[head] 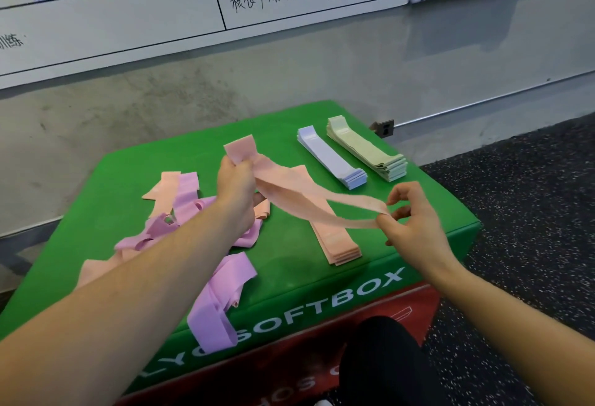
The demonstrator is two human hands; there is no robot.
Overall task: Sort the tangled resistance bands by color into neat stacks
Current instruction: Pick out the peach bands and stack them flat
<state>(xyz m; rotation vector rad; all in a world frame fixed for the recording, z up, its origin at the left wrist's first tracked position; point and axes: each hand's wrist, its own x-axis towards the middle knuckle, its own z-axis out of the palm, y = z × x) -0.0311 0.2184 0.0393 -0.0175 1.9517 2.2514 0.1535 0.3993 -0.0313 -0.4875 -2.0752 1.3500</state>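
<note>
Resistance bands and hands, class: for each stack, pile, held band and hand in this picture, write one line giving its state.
Peach band: held in the air, stretched between both hands.
Left hand: grips one end.
Right hand: pinches the other end.
Peach stack: neat, flat.
Lavender-blue stack: neat, flat.
Pale green stack: neat, flat.
Pink and peach pile: tangled, unsorted.
Pink band: loose, draped over the green box edge.

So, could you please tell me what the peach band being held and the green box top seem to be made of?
Peach band: probably thin matte latex or rubber; it sags and twists limply between both hands. Green box top: likely foam under slightly glossy vinyl; soft rounded edges.
</note>
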